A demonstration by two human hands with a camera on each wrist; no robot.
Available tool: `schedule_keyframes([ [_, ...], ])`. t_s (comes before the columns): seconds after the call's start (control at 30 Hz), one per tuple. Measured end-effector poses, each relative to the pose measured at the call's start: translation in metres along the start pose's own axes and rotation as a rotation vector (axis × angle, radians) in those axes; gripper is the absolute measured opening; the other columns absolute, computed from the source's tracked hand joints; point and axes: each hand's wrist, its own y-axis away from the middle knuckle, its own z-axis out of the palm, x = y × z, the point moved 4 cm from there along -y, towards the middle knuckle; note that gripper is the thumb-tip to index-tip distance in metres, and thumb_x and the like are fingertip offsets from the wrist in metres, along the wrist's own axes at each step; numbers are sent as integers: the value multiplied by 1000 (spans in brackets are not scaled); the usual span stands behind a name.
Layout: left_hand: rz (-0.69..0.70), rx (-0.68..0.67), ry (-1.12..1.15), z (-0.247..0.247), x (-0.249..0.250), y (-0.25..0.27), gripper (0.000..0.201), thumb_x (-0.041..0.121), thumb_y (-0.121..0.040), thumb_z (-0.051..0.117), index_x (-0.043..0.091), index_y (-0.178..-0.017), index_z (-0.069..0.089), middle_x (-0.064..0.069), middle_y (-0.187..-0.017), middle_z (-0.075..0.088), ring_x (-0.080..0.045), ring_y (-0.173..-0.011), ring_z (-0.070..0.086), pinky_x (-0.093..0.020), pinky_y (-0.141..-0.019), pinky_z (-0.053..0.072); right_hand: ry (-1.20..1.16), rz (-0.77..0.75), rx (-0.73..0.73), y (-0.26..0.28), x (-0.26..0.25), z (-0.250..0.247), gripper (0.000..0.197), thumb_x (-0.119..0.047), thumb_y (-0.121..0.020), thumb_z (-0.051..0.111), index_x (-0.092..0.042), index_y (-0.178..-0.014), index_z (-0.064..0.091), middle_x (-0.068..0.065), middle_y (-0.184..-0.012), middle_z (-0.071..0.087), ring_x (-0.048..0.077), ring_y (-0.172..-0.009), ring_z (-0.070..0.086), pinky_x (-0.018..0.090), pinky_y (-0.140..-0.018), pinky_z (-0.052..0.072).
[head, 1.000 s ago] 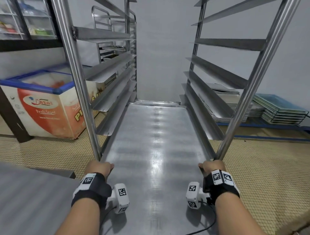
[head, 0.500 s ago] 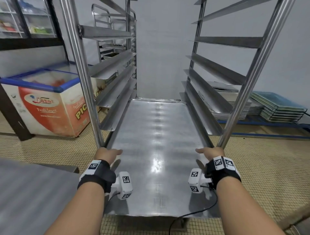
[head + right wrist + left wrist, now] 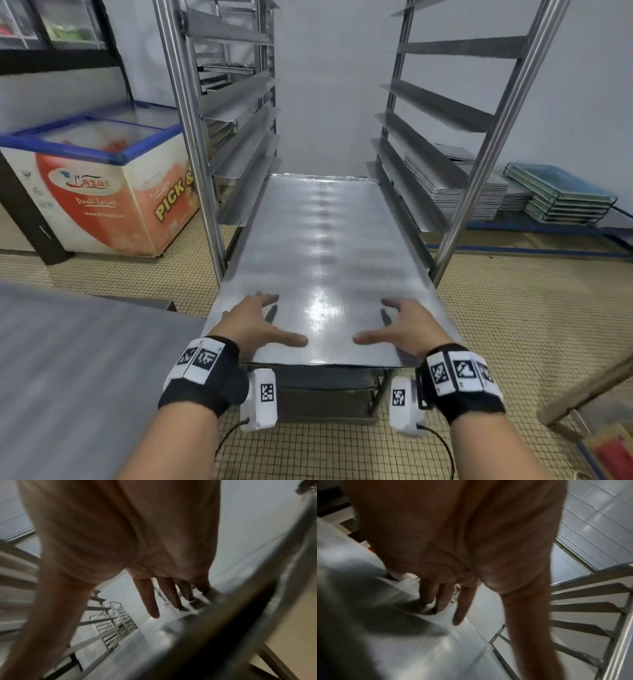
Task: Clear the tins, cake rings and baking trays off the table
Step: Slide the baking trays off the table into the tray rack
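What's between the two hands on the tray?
Only bare tray: shiny metal between left hand and right hand, nothing on it. Head view shows it.

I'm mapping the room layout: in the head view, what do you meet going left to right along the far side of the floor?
Chest freezer → tray rack → baking tray → stack of metal trays → stack of greenish trays.

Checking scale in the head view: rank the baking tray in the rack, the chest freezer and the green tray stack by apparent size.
1. baking tray, largest, though nearest the camera.
2. chest freezer, partly cut off by the rack post.
3. green tray stack, smallest, farthest away.
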Motion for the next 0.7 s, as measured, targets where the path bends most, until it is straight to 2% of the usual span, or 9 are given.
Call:
schedule_keyframes([
  [0.07, 27, -98, -205, 8, -5, 7, 147, 75, -27, 84, 37, -156, 28, 4, -169, 3, -18, -156, -4, -50, -126, -4, 253, -38, -31, 7, 4, 14, 125, -60, -47, 91, -26, -153, 34, 2, -165, 16, 24, -152, 11, 46, -123, 13],
  [0.13, 63, -127, -357, 17, -6, 12, 144, 71, -34, 87, 40, -158, 20, 4, -169, -7, -16, -154, -16, -52, -122, -15, 411, -92, -35, 9, 9, 22, 128, -67, -47, 87, -30, -155, 28, 0, -166, 7, 25, -153, -2, 52, -123, 3],
  [0.23, 90, 0, -558, 29, -9, 10, 129, 48, -56, 93, 41, -158, 15, 1, -170, -7, -20, -155, -14, -58, -122, -12, 556, -189, -19, 7, 15, 34, 126, -62, -51, 87, -34, -156, 22, -4, -165, 8, 23, -153, -4, 54, -121, -6],
  [0.33, 104, 74, -692, 34, -8, 4, 113, 25, -70, 81, 39, -158, 12, 0, -170, -1, -25, -156, -10, -64, -121, -5, 693, -260, 74, 0, 19, 39, 102, -34, -69, 82, -35, -153, 24, -8, -162, 16, 21, -152, 2, 57, -121, -1],
  [0.37, 108, 80, -710, 34, -7, 1, 110, 21, -71, 77, 38, -158, 12, 0, -169, 1, -26, -156, -9, -65, -121, -4, 714, -277, 96, -3, 20, 39, 98, -30, -71, 79, -35, -153, 25, -9, -162, 18, 21, -152, 4, 58, -121, 1],
  [0.43, 113, 90, -715, 32, -6, -4, 108, 18, -71, 74, 37, -158, 13, 0, -169, 4, -26, -156, -7, -65, -121, -4, 752, -313, 118, -9, 20, 39, 94, -30, -73, 76, -33, -153, 26, -10, -161, 21, 21, -151, 7, 59, -121, 3],
  [0.63, 115, 102, -690, 24, -1, -31, 108, 28, -71, 77, 38, -158, 15, 1, -169, 6, -24, -156, -4, -64, -121, -4, 849, -365, 123, -38, 15, 37, 90, -35, -80, 73, -30, -153, 21, -9, -162, 18, 22, -150, 9, 60, -120, 6],
  [0.7, 113, 106, -680, 20, 2, -43, 108, 24, -70, 76, 38, -159, 16, 1, -169, 7, -23, -157, -4, -63, -122, -4, 852, -368, 111, -50, 12, 35, 89, -36, -82, 72, -29, -154, 19, -7, -162, 16, 24, -151, 7, 60, -120, 5],
])
